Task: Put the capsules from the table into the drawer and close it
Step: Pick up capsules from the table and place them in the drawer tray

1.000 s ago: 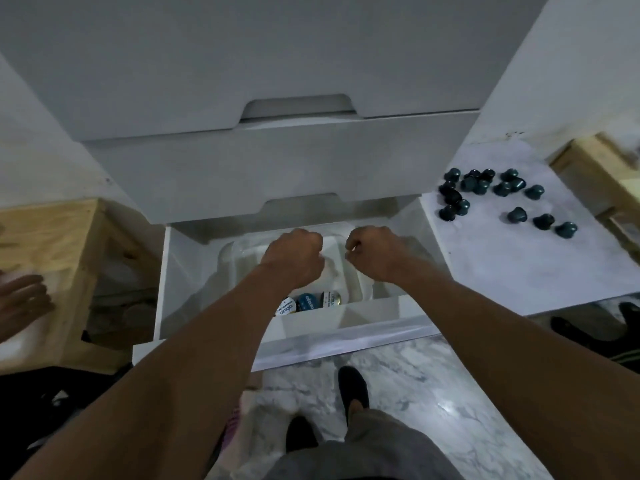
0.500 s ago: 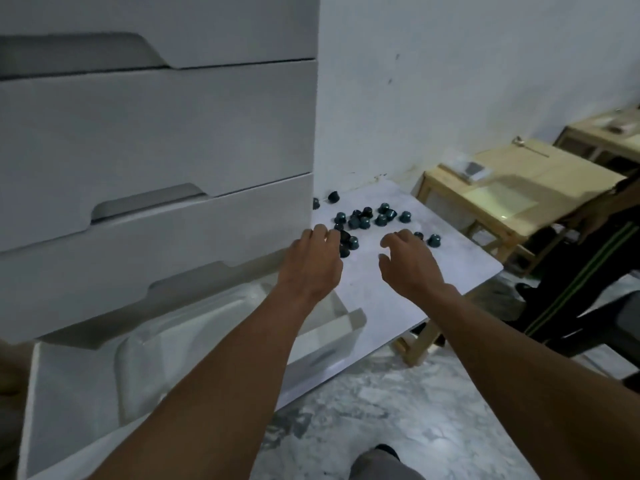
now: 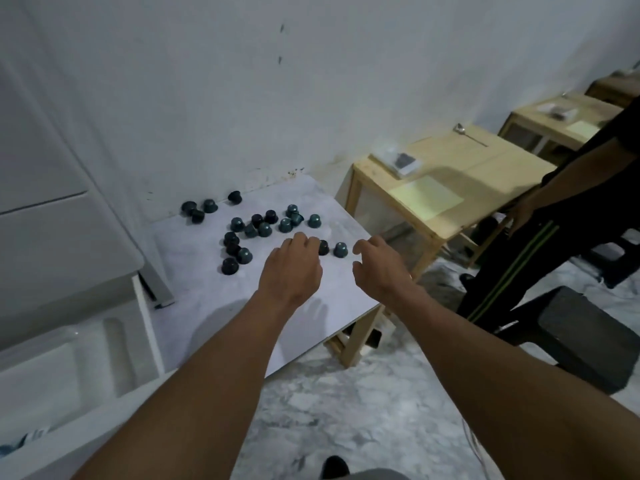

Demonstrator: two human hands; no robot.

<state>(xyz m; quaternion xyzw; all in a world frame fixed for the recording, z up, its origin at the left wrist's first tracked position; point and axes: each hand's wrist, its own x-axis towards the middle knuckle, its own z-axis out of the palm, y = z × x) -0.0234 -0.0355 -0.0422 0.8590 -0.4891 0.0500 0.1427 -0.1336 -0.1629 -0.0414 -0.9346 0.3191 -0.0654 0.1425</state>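
Several dark teal capsules (image 3: 265, 229) lie scattered over the far half of the white marble table (image 3: 221, 306). My left hand (image 3: 291, 268) hovers over the table with curled fingers, its tips beside a dark capsule (image 3: 323, 247). My right hand (image 3: 375, 266) is open with fingers spread, just right of a teal capsule (image 3: 340, 249). Neither hand holds anything. The bottom drawer (image 3: 69, 362) of the white cabinet stands open at the lower left, with a clear plastic tray inside.
The white cabinet's upper drawers (image 3: 52, 237) rise at the left. A wooden table (image 3: 446, 188) with a paper and a small device stands to the right. A person in dark trousers (image 3: 540, 244) stands at the right by a dark stool (image 3: 581, 337).
My hands left the drawer and reached right over the table to the capsules. The view swung right, so the drawer slid to the lower left.
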